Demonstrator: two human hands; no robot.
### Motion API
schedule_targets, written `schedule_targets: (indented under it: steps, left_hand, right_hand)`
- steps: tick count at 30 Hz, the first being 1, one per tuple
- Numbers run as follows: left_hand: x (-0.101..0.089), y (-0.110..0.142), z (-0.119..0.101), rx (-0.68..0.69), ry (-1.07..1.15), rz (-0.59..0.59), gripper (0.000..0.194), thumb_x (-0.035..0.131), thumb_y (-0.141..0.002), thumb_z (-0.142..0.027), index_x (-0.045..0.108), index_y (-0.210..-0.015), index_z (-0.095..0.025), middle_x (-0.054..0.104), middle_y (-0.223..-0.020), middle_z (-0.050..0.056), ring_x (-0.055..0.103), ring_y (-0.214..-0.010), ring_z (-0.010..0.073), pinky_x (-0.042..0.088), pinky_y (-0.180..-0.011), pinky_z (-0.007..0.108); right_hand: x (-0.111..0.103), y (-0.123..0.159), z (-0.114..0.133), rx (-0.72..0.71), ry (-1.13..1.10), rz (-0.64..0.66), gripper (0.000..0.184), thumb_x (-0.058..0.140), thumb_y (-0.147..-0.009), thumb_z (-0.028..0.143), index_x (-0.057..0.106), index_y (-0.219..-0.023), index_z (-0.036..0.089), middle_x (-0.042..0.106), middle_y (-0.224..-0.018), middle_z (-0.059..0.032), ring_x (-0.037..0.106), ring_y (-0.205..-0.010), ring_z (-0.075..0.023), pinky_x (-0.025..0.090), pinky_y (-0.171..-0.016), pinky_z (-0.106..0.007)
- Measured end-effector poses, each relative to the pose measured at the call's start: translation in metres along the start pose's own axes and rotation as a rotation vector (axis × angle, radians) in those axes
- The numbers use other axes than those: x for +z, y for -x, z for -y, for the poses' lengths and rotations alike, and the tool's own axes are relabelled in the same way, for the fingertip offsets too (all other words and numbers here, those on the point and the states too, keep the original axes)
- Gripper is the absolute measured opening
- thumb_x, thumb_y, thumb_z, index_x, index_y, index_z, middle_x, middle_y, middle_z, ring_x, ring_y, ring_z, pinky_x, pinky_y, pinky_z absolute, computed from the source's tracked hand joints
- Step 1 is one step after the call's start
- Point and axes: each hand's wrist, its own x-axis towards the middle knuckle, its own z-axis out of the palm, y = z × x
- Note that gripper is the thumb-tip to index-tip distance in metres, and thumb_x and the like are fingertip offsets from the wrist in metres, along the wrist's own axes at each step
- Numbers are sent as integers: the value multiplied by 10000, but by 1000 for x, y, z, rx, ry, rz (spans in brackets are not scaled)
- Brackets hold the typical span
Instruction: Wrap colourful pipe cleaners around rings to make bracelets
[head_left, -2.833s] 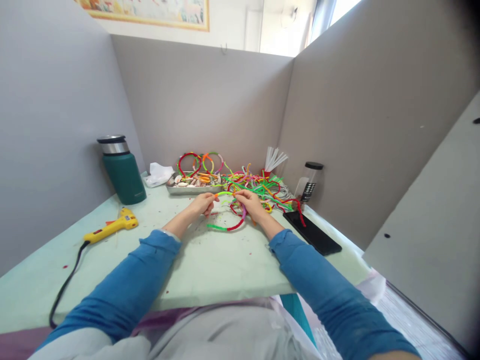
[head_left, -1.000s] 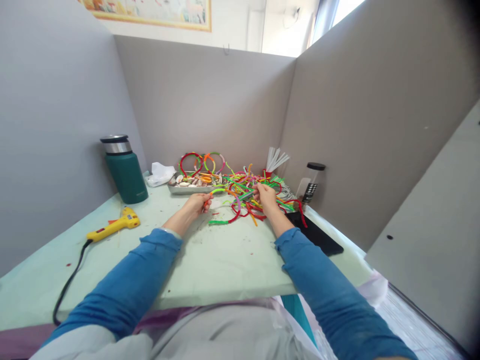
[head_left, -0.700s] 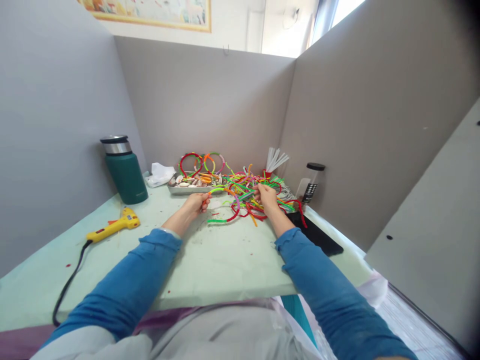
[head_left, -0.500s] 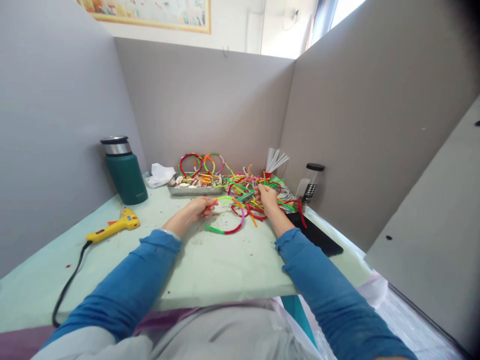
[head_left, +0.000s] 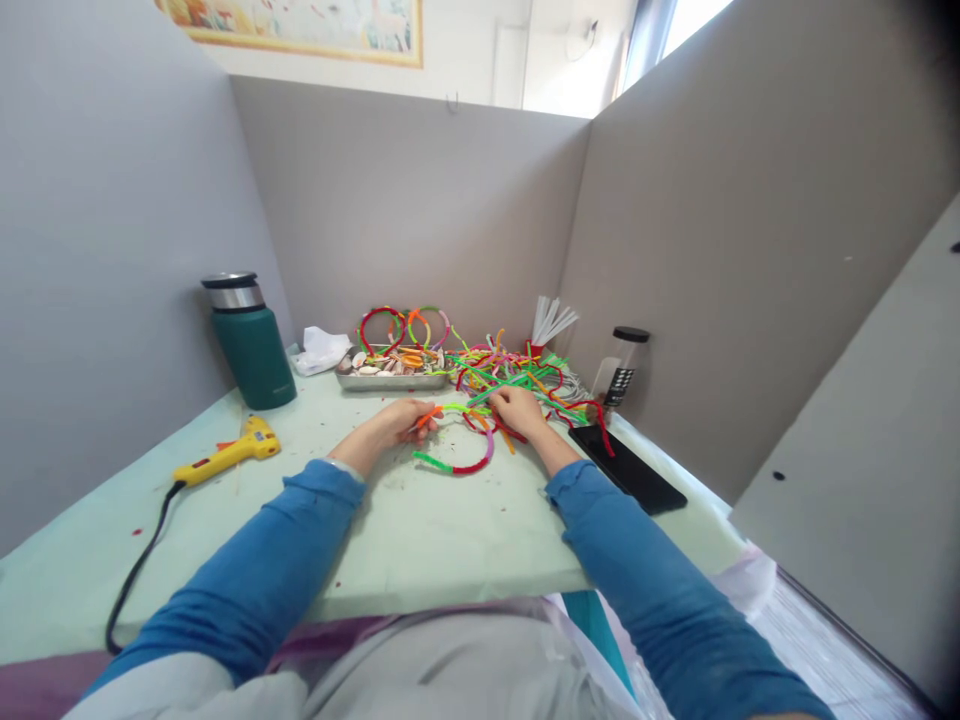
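My left hand (head_left: 409, 422) is closed on the orange end of a curved headband (head_left: 472, 467) wrapped in coloured pipe cleaners. From that end the band bends round to the right through yellow-green, purple and red to a green free end. My right hand (head_left: 519, 410) is at the front of a tangled pile of pipe cleaners (head_left: 551, 378), close to the band's upper right side. Its fingers are pinched together near a green strand; what they hold, if anything, cannot be made out.
Behind the hands stands a metal tray (head_left: 394, 382) of shells, with finished-looking headbands (head_left: 382, 330) at its back. Left are a yellow glue gun (head_left: 229, 457), a green bottle (head_left: 253, 345) and crumpled tissue (head_left: 322, 350). Right are a black phone (head_left: 634, 475), white sticks (head_left: 551, 322) and a clear bottle (head_left: 624, 365).
My right hand has drawn back from the pile, moving left and toward me, nearer the headband. My left hand has shifted slightly, and the band has moved a little to the right.
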Motion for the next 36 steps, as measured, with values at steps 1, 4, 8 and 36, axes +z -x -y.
schedule_targets:
  steps: [1,4,8,36]
  left_hand:
    - [0,0,0,-1,6,1,171,484,-841,-247,577,-830,-104,588,-602,19,422,-373,67,390,-397,206]
    - [-1,0,1,-3,19,11,164,481,-842,-243,575,-825,-110,585,-597,13,423,-372,64,392,-399,201]
    - [-2,1,1,6,28,17,158,477,-841,-227,579,-821,-107,575,-581,10,422,-366,61,372,-389,191]
    - [3,3,0,9,-13,4,142,530,-808,-218,607,-811,-99,570,-557,12,421,-368,60,346,-373,186]
  right_hand:
    - [-1,-1,-1,35,15,-29,290,441,-830,337,699,-839,204,688,-858,-50,577,-765,-171,377,-668,-252]
    - [-5,-2,-7,142,80,-126,277,446,-826,297,696,-907,210,676,-942,-68,581,-828,-187,390,-708,-269]
    - [-9,0,-13,206,187,-139,279,461,-817,284,706,-919,201,653,-994,-104,566,-888,-218,399,-729,-297]
    - [-14,-14,-18,223,-534,-409,286,481,-780,386,594,-655,155,596,-643,-34,500,-614,-139,368,-593,-258]
